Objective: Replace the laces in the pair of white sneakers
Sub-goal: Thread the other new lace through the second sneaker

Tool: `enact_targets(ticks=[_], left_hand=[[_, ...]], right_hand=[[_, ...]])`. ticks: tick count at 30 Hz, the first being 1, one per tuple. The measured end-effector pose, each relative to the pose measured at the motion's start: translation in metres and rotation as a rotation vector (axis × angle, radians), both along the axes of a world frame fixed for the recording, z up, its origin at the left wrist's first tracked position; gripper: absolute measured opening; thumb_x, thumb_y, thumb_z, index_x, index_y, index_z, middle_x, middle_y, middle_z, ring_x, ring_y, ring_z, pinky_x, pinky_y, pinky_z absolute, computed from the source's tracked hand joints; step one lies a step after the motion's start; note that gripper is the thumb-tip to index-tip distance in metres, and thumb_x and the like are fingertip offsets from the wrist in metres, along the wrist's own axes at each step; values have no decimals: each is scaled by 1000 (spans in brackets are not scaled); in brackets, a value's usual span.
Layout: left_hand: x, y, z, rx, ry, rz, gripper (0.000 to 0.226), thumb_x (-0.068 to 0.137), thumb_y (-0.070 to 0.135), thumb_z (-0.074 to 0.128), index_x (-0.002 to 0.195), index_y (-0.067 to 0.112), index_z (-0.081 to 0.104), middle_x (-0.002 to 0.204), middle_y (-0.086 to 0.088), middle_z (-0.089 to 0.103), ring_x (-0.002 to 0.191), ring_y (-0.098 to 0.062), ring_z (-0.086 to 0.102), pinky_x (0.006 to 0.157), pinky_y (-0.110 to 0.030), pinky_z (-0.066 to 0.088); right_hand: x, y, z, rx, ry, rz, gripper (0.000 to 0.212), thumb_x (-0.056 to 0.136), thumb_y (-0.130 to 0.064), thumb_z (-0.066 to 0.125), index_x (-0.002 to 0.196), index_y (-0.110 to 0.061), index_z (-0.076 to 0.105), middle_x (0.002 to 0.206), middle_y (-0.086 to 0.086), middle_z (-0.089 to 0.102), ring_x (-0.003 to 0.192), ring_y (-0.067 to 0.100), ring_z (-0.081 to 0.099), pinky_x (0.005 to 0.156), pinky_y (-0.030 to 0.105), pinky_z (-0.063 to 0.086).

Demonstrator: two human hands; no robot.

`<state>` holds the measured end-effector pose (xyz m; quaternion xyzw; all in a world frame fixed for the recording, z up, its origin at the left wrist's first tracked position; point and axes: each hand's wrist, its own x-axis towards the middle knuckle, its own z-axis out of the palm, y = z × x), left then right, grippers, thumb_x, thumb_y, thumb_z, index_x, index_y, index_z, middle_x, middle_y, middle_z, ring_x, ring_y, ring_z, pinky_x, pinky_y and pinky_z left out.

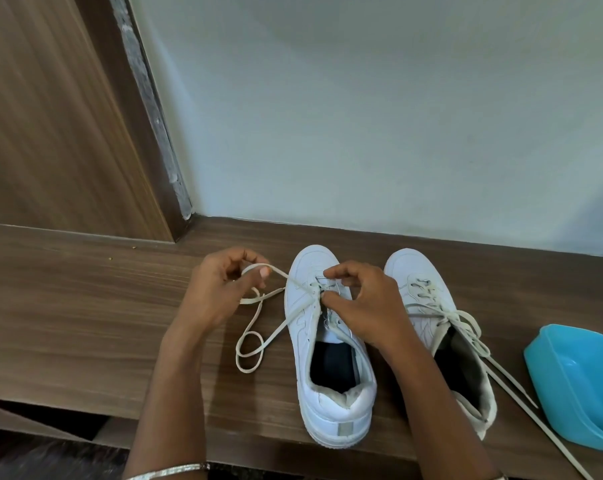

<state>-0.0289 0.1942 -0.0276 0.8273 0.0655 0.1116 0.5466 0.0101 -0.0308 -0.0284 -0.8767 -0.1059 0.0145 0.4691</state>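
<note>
Lace (286,276) stretches from left grip (220,289) to right grip (359,303).

White sneakers (331,344) — side by side, half-laced

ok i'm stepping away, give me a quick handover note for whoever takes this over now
Left hand pinches the lace, out left of the first sneaker.
Right hand pinches the lace at that sneaker's front eyelets.
The lace seems threaded through the front eyelets only; the rest loops loose on the bench.
Second sneaker stands beside it, laced up, ends untied, trailing by the blue tub.
Left: the first sneaker's remaining eyelets; old or new laces, I cannot tell.
</note>
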Motion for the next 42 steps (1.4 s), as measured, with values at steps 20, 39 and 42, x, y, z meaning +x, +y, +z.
enact_targets(ticks=[20,39,42], left_hand=[[-1,-15,27,-1067,39,-101,21,100,24,51,88,11,62,60,4,31,43,-4,29,38,-17,25],[10,-8,8,-877,70,366,29,106,11,40,103,7,69,54,5,40,44,-5,30,37,-17,26],[12,1,-4,-749,121,461,30,106,11,40,104,7,69,58,3,39,45,-5,30,36,-16,27]], right_hand=[[-9,6,32,290,-63,-72,13,78,-24,84,86,-23,73,78,-5,72,71,10,66,66,22,55],[-11,1,48,731,398,85,42,99,-28,57,58,-19,54,49,0,38,60,22,54,81,36,48],[0,-18,48,953,444,-48,36,95,-35,61,64,-18,55,48,-4,31,52,16,38,63,29,42]])
